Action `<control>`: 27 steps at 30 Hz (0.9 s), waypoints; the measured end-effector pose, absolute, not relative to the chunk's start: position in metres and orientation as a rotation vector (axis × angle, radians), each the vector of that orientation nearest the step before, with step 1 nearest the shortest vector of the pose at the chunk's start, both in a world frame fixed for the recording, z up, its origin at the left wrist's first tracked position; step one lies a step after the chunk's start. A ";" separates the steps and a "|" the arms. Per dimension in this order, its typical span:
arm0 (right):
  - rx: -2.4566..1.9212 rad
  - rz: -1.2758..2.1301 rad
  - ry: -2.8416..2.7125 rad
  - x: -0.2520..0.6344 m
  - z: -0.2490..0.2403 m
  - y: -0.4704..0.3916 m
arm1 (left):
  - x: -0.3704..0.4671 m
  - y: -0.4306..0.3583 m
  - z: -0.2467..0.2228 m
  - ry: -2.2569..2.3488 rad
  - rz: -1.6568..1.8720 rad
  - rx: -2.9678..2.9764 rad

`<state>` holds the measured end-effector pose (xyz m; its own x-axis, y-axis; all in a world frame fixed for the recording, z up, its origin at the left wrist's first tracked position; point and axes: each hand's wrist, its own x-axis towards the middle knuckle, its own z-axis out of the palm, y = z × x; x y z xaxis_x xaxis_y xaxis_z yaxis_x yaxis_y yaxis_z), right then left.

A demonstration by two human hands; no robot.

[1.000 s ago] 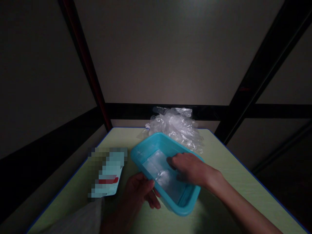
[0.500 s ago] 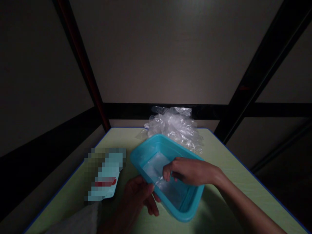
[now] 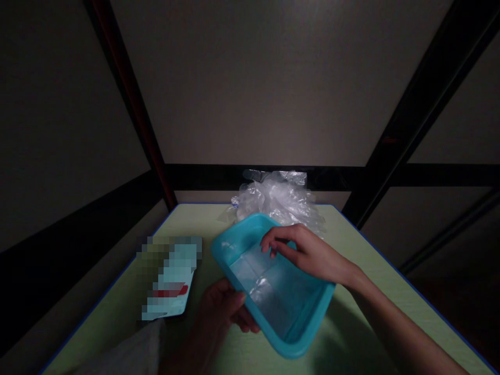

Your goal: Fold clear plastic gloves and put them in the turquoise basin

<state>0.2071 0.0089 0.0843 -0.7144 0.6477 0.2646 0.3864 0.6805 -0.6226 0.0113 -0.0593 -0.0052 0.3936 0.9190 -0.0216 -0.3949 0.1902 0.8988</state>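
A turquoise rectangular plastic tray (image 3: pixel 292 350) is held tilted above the table, its inside facing me. My left hand (image 3: pixel 226 307) grips its near left rim, with the thumb on the edge and the fingers underneath. Over the tray's inside is my right hand (image 3: pixel 302 251), fingers bent and thumb apart, with nothing visible between them. Thin clear plastic (image 3: pixel 262 286) seems to lie flat on the tray's floor, shining in places. Just behind the tray is a crumpled heap of clear plastic gloves or bags (image 3: pixel 279 195).
On the left of the pale green table (image 3: pixel 375 307), which has a blue edge, lies a light turquoise, partly pixelated package (image 3: pixel 175 276) with a red mark. White cloth (image 3: pixel 125 351) shows at the lower left. A grey wall with dark beams stands behind.
My right hand has lifted from the tray's floor and moved up and away, its fingers loosening. The tray has shifted slightly to the right. My left hand keeps its grip.
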 end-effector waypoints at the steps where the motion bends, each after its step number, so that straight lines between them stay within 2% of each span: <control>1: -0.800 0.723 -2.371 0.208 0.085 0.008 | 0.011 -0.060 -0.006 0.678 1.037 0.957; 8: -0.913 0.287 -1.837 0.232 0.072 0.007 | 0.012 -0.058 -0.006 0.801 1.212 0.860; 16: -1.103 -0.010 -1.654 0.265 0.035 0.013 | 0.009 -0.034 0.018 0.841 1.592 0.779; 21: -1.207 -0.028 -1.901 0.272 0.008 0.024 | -0.007 -0.006 0.028 0.876 1.845 0.634; 27: -1.385 -0.079 -2.200 0.264 -0.007 0.025 | -0.030 0.019 0.035 0.940 1.930 0.545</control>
